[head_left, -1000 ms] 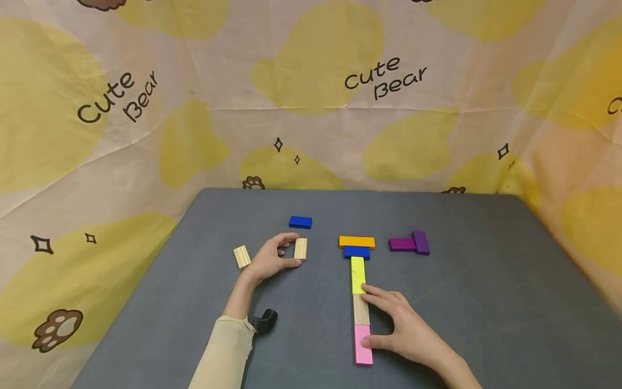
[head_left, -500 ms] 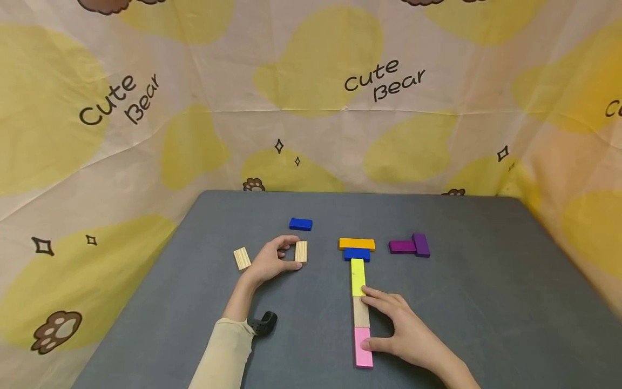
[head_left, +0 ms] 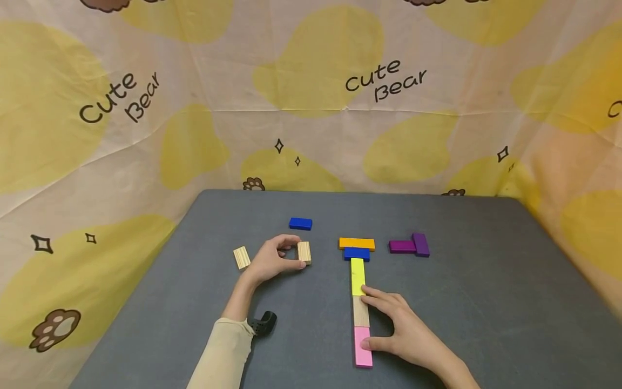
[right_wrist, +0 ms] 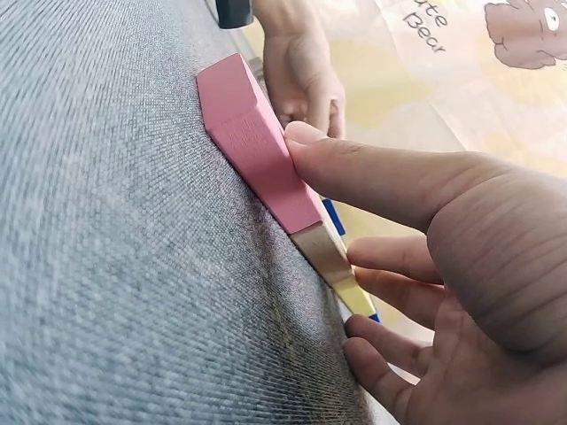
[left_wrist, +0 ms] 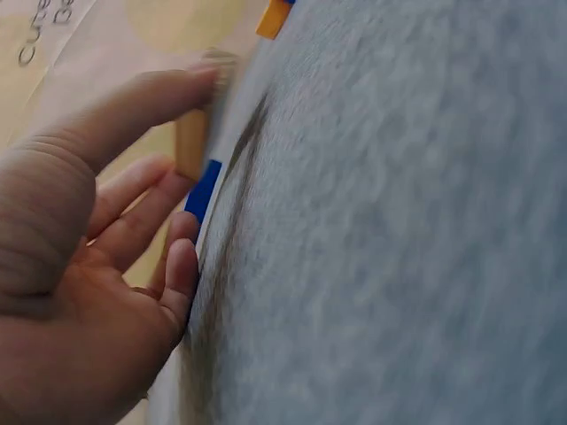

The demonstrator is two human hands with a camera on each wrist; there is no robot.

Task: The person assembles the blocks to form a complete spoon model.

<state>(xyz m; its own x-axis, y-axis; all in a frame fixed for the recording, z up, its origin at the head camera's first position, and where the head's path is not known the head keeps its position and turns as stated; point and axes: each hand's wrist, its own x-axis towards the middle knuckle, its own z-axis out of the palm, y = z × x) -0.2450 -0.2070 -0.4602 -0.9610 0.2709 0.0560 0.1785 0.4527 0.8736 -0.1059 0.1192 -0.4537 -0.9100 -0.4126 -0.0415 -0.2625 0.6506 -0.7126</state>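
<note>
Pinching wooden block (head_left: 304,252) in left hand (head_left: 268,262), spreading right hand (head_left: 407,329) along joined blocks (head_left: 360,313), leaving far-edge blue block (head_left: 301,223) loose

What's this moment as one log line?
left hand: pinches striped pale wooden rectangular block | right hand: touches pink rectangular block
</note>
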